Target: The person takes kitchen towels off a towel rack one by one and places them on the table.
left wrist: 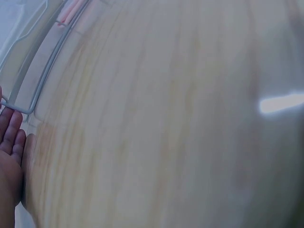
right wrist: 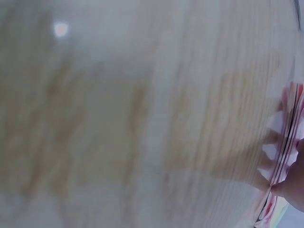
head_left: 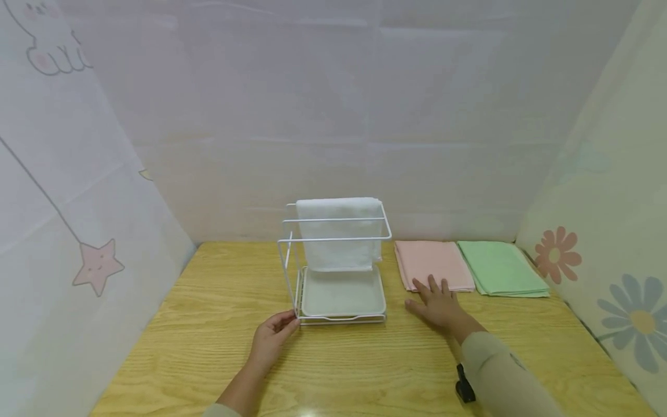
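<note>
A white wire rack (head_left: 339, 239) stands on the table with a white towel (head_left: 339, 255) draped over its rear bar. Inside its base sits a white tray (head_left: 344, 292). My left hand (head_left: 271, 339) pinches the rack's front left bottom corner between thumb and fingers; the left wrist view shows the fingertips (left wrist: 14, 118) at the wire. To the right lies a folded pink towel (head_left: 432, 263). Over its front edge my right hand (head_left: 440, 307) spreads its fingers, the thumb pointing toward the rack. In the right wrist view the towel's layered edge (right wrist: 285, 152) shows beside the thumb.
A folded green towel (head_left: 500, 266) lies right of the pink one. Near my right forearm a small black object (head_left: 464, 385) is on the wooden table (head_left: 219, 301). Pale cloth walls (head_left: 333, 104) with printed drawings enclose the table at back and sides.
</note>
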A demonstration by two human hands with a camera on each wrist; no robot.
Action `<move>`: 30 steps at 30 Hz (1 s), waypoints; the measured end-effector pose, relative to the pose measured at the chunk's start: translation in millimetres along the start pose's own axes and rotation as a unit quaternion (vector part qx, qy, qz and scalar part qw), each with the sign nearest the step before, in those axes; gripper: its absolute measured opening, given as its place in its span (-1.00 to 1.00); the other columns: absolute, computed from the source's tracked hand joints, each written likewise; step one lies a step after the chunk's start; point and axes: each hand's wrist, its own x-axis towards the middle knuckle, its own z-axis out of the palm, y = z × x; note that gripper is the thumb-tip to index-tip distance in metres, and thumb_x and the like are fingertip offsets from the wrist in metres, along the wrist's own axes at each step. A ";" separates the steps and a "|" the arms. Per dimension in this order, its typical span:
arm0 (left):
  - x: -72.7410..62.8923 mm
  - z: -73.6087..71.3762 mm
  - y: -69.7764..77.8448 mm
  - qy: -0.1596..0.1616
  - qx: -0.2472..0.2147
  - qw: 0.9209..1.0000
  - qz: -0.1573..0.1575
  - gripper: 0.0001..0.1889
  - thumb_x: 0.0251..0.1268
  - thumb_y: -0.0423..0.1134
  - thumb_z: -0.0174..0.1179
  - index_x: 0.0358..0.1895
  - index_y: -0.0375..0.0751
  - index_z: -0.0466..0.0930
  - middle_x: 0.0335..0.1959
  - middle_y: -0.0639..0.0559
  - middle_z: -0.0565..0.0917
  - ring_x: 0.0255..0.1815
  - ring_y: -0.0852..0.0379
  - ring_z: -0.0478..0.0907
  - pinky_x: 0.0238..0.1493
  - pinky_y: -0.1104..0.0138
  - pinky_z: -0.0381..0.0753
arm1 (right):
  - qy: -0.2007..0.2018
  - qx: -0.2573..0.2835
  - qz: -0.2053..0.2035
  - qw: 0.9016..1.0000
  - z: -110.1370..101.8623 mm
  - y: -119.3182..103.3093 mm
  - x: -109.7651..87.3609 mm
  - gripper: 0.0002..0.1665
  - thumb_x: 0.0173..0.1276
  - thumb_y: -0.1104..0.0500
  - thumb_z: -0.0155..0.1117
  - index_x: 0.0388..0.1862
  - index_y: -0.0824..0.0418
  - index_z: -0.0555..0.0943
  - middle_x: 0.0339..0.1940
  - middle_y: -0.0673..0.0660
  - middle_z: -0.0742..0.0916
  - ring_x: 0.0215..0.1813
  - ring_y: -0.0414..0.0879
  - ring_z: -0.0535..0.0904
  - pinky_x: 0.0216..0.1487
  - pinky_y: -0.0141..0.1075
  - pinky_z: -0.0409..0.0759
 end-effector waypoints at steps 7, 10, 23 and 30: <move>-1.3 0.7 0.1 -0.001 0.005 1.000 0.004 -0.63 0.27 -0.29 0.32 0.05 -0.47 0.60 0.04 -0.29 0.69 -0.17 0.45 0.58 -0.11 0.59 0.59 | 0.011 -0.023 -0.002 1.000 -1.3 0.6 4.2 -0.01 0.41 -0.49 -0.19 0.61 0.02 0.00 0.59 0.44 -0.09 0.51 0.56 -0.35 0.38 0.51 -0.27; -1.0 0.7 -1.2 -0.001 0.004 1.000 0.007 -0.64 0.27 -0.30 0.31 0.06 -0.47 0.60 0.04 -0.29 0.68 -0.17 0.46 0.58 -0.11 0.59 0.59 | 0.016 -0.026 -0.006 0.999 -2.1 1.2 3.9 0.00 0.39 -0.49 -0.16 0.60 0.03 0.02 0.58 0.46 -0.05 0.51 0.58 -0.31 0.37 0.53 -0.26; 1.1 0.4 -4.6 0.004 -0.001 1.000 0.003 -0.66 0.25 -0.31 0.32 0.04 -0.44 0.63 0.03 -0.29 0.69 -0.17 0.44 0.60 -0.10 0.57 0.60 | 0.132 0.026 -0.056 0.989 -20.8 -6.5 6.2 -0.13 0.43 -0.28 0.05 0.51 0.22 0.21 0.52 0.51 0.18 0.51 0.53 -0.05 0.42 0.46 -0.10; 0.4 0.3 -3.6 0.004 0.001 1.000 0.010 -0.65 0.26 -0.31 0.32 0.04 -0.46 0.62 0.03 -0.29 0.69 -0.17 0.44 0.60 -0.11 0.57 0.60 | 0.136 0.066 -0.066 0.986 -52.7 -24.3 5.7 -0.15 0.48 -0.28 0.00 0.52 0.21 0.18 0.55 0.44 0.16 0.55 0.43 -0.05 0.45 0.39 0.01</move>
